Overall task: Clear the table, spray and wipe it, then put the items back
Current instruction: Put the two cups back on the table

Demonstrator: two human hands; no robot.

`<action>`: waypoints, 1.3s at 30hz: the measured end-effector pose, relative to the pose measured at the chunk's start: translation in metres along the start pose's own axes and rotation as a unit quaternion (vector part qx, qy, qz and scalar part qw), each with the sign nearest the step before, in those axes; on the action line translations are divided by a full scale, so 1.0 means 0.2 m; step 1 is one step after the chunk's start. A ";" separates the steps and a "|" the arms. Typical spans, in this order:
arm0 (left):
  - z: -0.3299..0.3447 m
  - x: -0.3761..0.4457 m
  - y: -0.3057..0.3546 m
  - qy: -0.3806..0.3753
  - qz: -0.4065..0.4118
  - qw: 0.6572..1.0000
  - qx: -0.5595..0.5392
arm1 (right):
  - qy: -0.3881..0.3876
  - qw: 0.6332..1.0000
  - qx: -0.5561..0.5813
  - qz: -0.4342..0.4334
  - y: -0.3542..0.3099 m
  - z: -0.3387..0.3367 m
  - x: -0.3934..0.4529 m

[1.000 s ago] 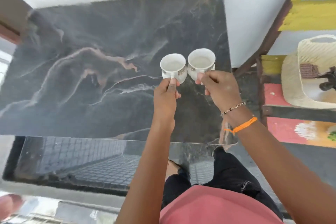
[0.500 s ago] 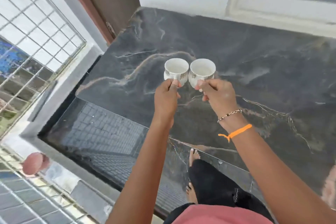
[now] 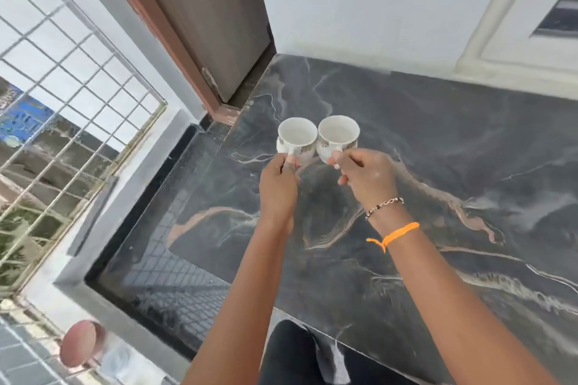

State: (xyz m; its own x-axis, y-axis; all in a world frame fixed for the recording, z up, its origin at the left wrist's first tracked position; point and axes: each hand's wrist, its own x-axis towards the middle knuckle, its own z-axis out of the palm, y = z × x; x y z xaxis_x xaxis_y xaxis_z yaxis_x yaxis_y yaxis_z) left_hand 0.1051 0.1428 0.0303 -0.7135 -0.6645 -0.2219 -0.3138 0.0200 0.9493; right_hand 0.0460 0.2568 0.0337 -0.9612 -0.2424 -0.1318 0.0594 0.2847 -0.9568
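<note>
Compared with a second ago, the view has swung leftward: the coloured shelf and woven basket are gone from sight, and a brown door [image 3: 215,19] and a white window grille [image 3: 62,78] now fill the left side, while both cups stay pinched in the same way. The dark grey marble-patterned table [image 3: 438,166], veined in white and tan, runs from the white wall [image 3: 359,0] toward the person, its glossy near-left part mirroring the grille. A pale window frame [image 3: 506,40] sits against the wall above the table's far right edge. Beside the table's left end a grey ledge [image 3: 125,197] runs under the grille, and a blurred reddish round object [image 3: 82,343] lies at lower left. The table top carries nothing visible apart from the cups held over it.

The left hand [image 3: 278,187] reaches forward with the arm extended, thumb and fingers closed on the handle of the left white ceramic cup [image 3: 297,138]. The right hand [image 3: 366,175], wearing a beaded bracelet [image 3: 384,205] and an orange thread band [image 3: 394,234], pinches the handle of the right white ceramic cup [image 3: 338,134]. The two cups are upright, side by side with rims touching, near the table's far-left corner; whether they rest on it cannot be told.
</note>
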 end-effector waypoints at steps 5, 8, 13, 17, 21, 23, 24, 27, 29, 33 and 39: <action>-0.06 0.32 -0.04 -0.052 -0.017 0.998 -0.016 | 0.030 0.999 -0.036 0.010 -0.03 0.21 0.22; -0.10 0.53 -0.06 -0.083 -0.029 0.996 -0.021 | 0.060 0.997 -0.048 0.018 -0.03 0.36 0.37; -0.14 0.93 -0.11 -0.161 -0.062 0.985 -0.008 | 0.120 0.990 -0.070 0.032 -0.03 0.61 0.61; -0.15 1.23 -0.14 -0.212 -0.062 0.975 0.019 | 0.167 0.981 -0.080 0.048 0.01 0.78 0.81; -0.13 1.37 -0.15 -0.251 -0.063 0.965 0.032 | 0.205 0.975 -0.057 0.063 0.04 0.85 0.92; -0.12 1.43 -0.15 -0.267 -0.061 0.961 0.031 | 0.219 0.971 -0.054 0.076 0.05 0.88 0.95; -0.11 1.44 -0.15 -0.272 -0.061 0.960 0.029 | 0.226 0.969 -0.053 0.082 0.06 0.88 0.96; -0.08 1.49 -0.13 -0.274 -0.057 0.960 0.026 | 0.239 0.965 -0.039 0.100 0.08 0.90 0.97; -0.06 1.51 -0.13 -0.276 -0.048 0.959 0.036 | 0.237 0.965 -0.045 0.100 0.09 0.90 0.98; -0.04 1.53 -0.12 -0.283 -0.047 0.957 0.052 | 0.239 0.963 -0.071 0.102 0.09 0.88 1.02; -0.09 1.50 -0.07 -0.288 -0.051 0.955 0.053 | 0.225 0.964 -0.111 0.091 0.10 0.85 1.04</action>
State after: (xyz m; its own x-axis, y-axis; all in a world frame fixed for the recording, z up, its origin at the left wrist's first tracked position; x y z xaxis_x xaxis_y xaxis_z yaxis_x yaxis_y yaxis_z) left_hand -0.0931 -0.0705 -0.0453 -0.8926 -0.1465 -0.4263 -0.4397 0.0740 0.8951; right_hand -0.1063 0.0538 -0.0569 -0.9626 0.2433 -0.1192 0.2277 0.4879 -0.8427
